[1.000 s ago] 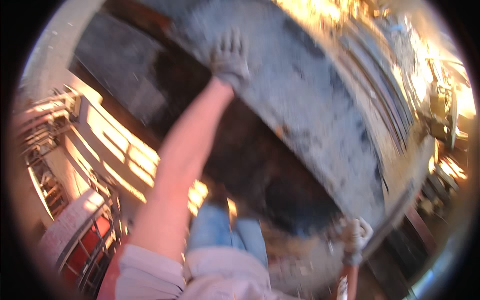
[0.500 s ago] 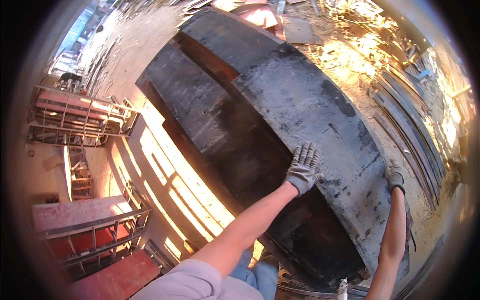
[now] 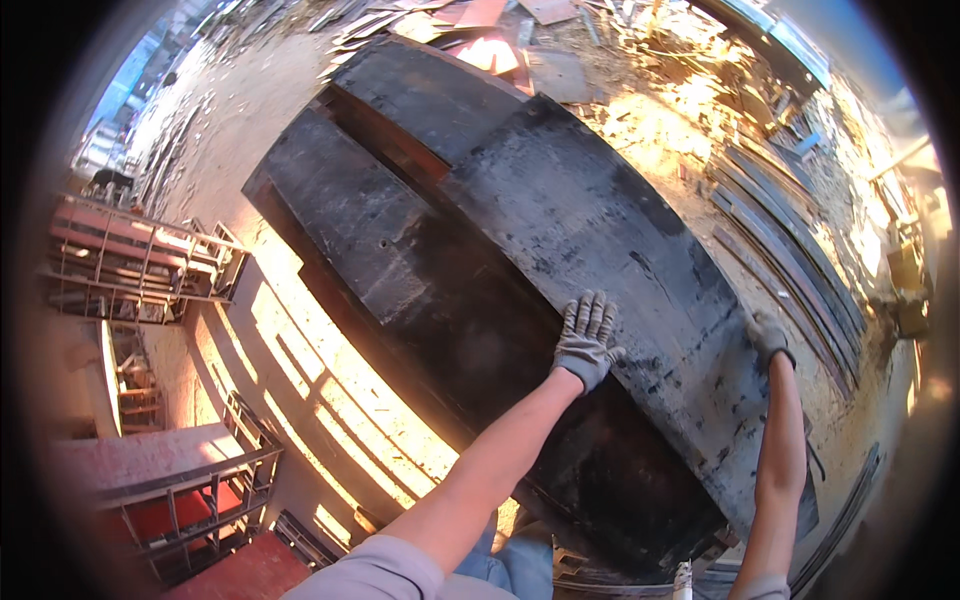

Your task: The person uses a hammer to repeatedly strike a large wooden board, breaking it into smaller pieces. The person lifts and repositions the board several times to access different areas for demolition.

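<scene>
A large dark, scuffed panel (image 3: 600,230) lies on top of a stack of similar blackish boards, with a lower board (image 3: 350,205) showing along its left side. My left hand (image 3: 587,340), in a grey work glove, rests flat on the panel's left edge with its fingers spread. At the panel's right edge is my right hand (image 3: 769,338), gloved the same way, its fingers curled around the edge and partly hidden. Another dark board (image 3: 430,90) shows at the far end of the stack.
Long strips (image 3: 780,240) lie on the ground to the right. Red panels in metal frames (image 3: 170,460) stand at left, with a rack (image 3: 140,255) beyond them. Scrap pieces (image 3: 480,55) litter the far ground. A white rod-like thing (image 3: 683,580) pokes up near my right arm.
The whole view has shifted, so the stack appears lower and farther left. Both hands stay at the panel's edges, and the panel shows no clear movement against the boards below.
</scene>
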The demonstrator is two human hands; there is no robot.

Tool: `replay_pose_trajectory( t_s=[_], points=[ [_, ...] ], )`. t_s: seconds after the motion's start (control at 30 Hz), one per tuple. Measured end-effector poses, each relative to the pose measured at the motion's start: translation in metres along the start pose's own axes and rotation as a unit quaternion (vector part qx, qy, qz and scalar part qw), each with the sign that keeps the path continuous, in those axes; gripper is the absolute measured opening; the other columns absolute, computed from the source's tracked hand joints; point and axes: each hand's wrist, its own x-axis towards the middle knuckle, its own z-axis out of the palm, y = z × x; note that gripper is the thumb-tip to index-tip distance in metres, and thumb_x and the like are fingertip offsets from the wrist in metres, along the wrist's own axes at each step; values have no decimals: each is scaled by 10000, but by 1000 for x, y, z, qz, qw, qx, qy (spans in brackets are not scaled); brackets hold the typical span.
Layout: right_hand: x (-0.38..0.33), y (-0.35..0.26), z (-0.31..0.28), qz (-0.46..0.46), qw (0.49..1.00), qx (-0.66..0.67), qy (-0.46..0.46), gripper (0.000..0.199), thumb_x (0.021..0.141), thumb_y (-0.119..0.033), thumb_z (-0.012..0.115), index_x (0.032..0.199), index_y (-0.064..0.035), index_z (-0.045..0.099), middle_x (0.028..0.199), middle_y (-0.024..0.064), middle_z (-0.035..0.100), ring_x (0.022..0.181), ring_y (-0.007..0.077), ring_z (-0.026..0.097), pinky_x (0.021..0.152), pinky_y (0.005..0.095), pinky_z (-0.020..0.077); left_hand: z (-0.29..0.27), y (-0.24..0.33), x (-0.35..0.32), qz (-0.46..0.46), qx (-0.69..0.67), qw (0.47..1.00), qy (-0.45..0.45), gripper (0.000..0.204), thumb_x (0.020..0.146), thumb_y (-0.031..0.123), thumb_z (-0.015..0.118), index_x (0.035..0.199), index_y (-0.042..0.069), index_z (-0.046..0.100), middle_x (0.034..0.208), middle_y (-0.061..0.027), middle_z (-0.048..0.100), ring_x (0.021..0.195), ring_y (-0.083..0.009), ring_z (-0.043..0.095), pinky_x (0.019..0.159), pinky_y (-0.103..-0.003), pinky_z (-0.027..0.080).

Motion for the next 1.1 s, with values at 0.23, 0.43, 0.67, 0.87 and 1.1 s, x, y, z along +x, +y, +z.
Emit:
replay_pose_trajectory(
  t_s=[0.23, 0.43, 0.67, 0.87, 1.1],
  points=[
    [-92, -40, -116, -6, 1000, 1, -19, 489, 934, -490, 580, 928, -28, 740, 886, 246, 718, 848, 400, 696, 756, 487, 520, -11, 13, -11, -32, -39, 998, -36, 1009, 969, 593, 566, 1668, 25, 112, 1732, -259, 14, 1595, -467, -80, 1283, -558, -22],
    [-312, -98, -155, -157, 976, 48, 141, 234, 915, -293, 765, 813, -99, 684, 792, 116, 675, 734, 335, 688, 672, 422, 536, -107, 37, -80, -227, -535, 810, -79, 831, 1033, 581, 545, 1652, 113, 249, 1637, -147, 348, 1478, -304, 395, 1175, -415, 385],
    [-485, -94, -118, -7, 940, 280, 197, 188, 1002, -76, 648, 1173, -33, 715, 841, 77, 727, 564, 115, 575, 531, 284, 466, -172, 7, -206, -447, -783, 427, 70, 750, 999, 600, 604, 1421, -17, 537, 1481, -129, 567, 1323, -254, 541, 1158, -360, 423],
    [-538, -65, -71, 219, 734, 537, 353, 180, 1059, -91, 594, 1158, 2, 711, 954, 93, 767, 745, 110, 679, 682, 244, 548, -103, -30, -244, -449, -784, 419, 94, 574, 966, 489, 707, 1305, 32, 627, 1327, -103, 683, 1177, -286, 648, 1093, -445, 507],
    [-537, -59, 40, 326, 568, 677, 336, 220, 1051, -177, 630, 1156, -3, 716, 1042, 113, 764, 816, 160, 706, 758, 292, 585, -48, -72, -235, -553, -694, 448, 108, 550, 978, 495, 688, 1298, 51, 635, 1347, -71, 678, 1200, -263, 641, 1106, -447, 503]
  ],
)
